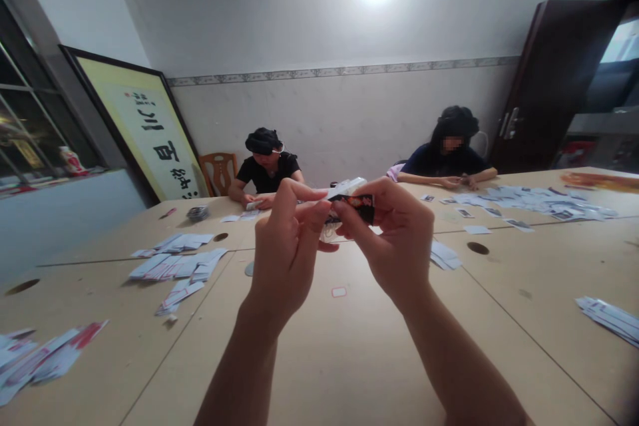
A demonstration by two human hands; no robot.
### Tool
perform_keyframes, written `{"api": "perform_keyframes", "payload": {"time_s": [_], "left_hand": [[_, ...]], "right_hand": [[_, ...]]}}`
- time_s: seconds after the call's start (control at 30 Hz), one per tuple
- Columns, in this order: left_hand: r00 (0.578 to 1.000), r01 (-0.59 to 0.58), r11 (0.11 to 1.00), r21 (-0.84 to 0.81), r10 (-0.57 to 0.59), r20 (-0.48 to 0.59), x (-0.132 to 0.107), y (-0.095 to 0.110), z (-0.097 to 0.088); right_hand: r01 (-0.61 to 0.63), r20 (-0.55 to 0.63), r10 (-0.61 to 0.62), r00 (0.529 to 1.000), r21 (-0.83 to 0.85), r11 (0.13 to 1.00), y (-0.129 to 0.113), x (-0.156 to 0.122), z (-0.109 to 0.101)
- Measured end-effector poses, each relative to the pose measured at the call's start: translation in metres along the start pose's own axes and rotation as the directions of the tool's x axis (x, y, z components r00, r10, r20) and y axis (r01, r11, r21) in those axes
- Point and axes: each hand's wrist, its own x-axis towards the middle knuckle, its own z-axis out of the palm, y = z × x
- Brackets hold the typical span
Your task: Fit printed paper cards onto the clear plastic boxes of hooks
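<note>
Above the pale wooden table [349, 359], the left hand [287, 246] is pinching shut on the white end of a small black-and-red paper packet [360, 205]. The right hand [402, 239] is gripping its dark end, fingers curled closed. Such an edge-only hold seems to be risking a slip or tear, the packet dropping among loose white cards [174, 266] left of the left hand. Beyond, a person in black [267, 170] is sitting.

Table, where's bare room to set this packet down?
The table is bare under your left hand and right hand, which hold the packet, between the left card heap and the right-edge stack. Crowded: the far-right card spread, the near-left cards.
</note>
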Motion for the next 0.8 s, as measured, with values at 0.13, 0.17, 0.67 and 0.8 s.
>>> {"api": "perform_keyframes", "payload": {"time_s": [0.13, 0.17, 0.67, 0.8], "left_hand": [[0.994, -0.101, 0.985, 0.139, 0.105, -0.022, 0.0007, -0.0043, 0.0000], [0.993, -0.111, 0.978, 0.174, 0.117, -0.025, 0.0008, -0.0043, 0.0004], [0.994, -0.077, 0.950, 0.301, 0.098, -0.055, 0.0044, -0.0035, 0.0003], [0.997, -0.025, 0.972, 0.232, 0.041, -0.062, 0.0066, -0.0078, -0.0030]], "right_hand": [[-0.029, 0.023, 0.029, 0.999, -0.015, 0.999, 0.0014, 0.0041, -0.0016], [-0.035, 0.024, 0.036, 0.999, -0.021, 0.999, 0.0018, 0.0049, -0.0021], [-0.008, 0.053, 0.013, 0.999, -0.099, 0.995, 0.0054, 0.0084, -0.0042], [0.048, 0.061, -0.039, 0.997, -0.154, 0.987, 0.0019, 0.0058, -0.0041]]}}
